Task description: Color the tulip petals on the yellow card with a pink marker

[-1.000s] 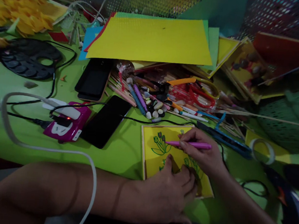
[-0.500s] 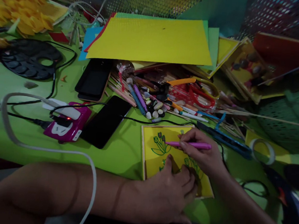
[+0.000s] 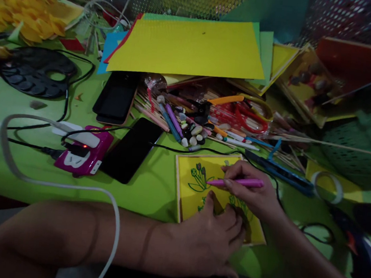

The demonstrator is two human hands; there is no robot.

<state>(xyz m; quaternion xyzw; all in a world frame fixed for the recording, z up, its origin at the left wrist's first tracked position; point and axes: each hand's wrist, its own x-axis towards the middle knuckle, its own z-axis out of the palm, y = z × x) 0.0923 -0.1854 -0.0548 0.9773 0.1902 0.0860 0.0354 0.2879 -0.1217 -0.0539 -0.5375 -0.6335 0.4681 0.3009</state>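
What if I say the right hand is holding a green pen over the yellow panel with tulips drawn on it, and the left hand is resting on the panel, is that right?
Not quite: the pen is pink, not green, as the head view shows. The right hand holds it over the yellow panel, where the left hand rests.

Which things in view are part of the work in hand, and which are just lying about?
In use:
- pink pen, in the right hand
- yellow framed panel with green flower drawings, under the left hand

Apparently just lying about:
- black palette
- pebbles
- red-handled scissors
- tape roll
- large yellow sheet
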